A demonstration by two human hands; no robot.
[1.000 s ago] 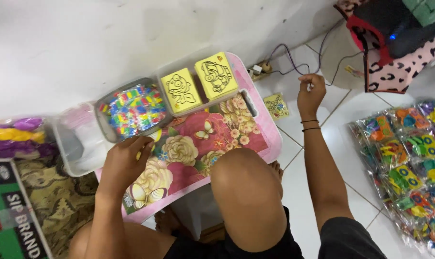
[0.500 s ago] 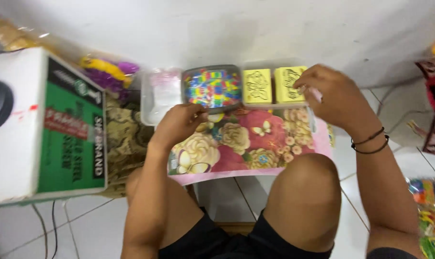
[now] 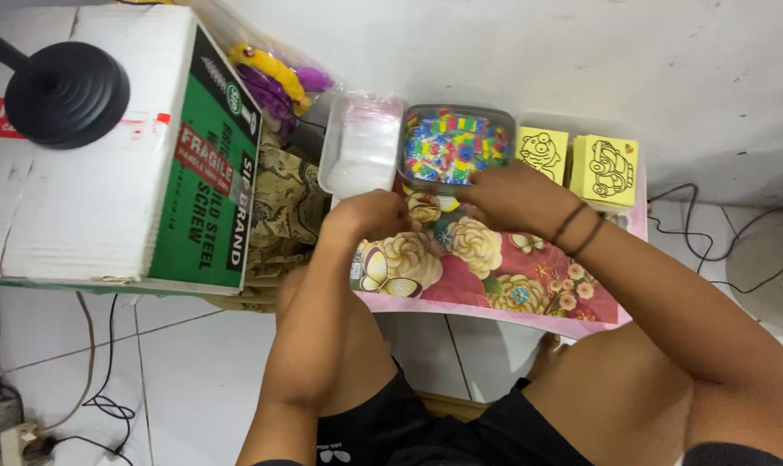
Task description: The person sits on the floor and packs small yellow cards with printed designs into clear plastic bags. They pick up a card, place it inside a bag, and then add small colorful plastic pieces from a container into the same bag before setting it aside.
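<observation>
Head view: I see my left hand (image 3: pixel 370 216) and right hand (image 3: pixel 512 197) both curled narrow at frame centre, pinching a small round patterned piece (image 3: pixel 423 207) between them over the pink floral low table (image 3: pixel 495 289), just below the clear tray of multicoloured beads (image 3: pixel 454 147), kept within reach.

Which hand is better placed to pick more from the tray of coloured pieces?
Probably the right hand: it rests at the near rim of the tray of coloured pieces. The left hand sits further left, below the clear plastic container.
</observation>
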